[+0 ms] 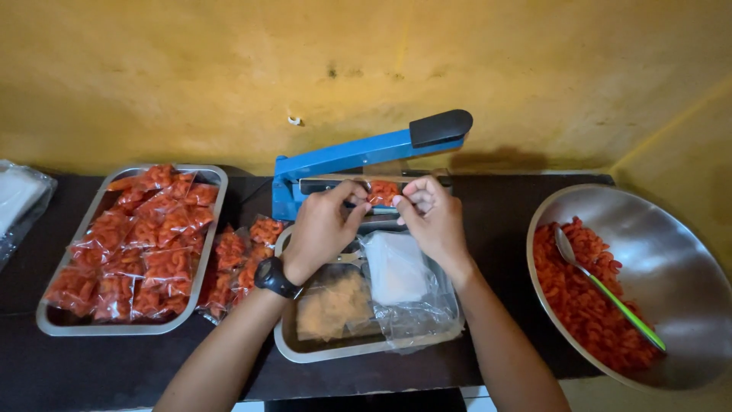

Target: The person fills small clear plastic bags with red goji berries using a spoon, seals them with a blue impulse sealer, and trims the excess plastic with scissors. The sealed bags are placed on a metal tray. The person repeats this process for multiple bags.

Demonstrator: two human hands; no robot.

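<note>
While the blue heat sealer stands with its arm raised, the left hand and right hand pinch 1 small snack bag, fingers clamped on its edges.

Mottled yellow wall, dark tabletop, soft overhead light

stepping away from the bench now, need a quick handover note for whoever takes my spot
Left hand and right hand: both pinch a small clear bag of orange-red snacks at the blue lever heat sealer, whose arm is raised.
Done: filled bags lie in the rectangular steel tray at left, with more beside it.
Left: loose snacks and a green-handled spoon remain in the round steel bowl; empty bags wait in the near tray.
</note>
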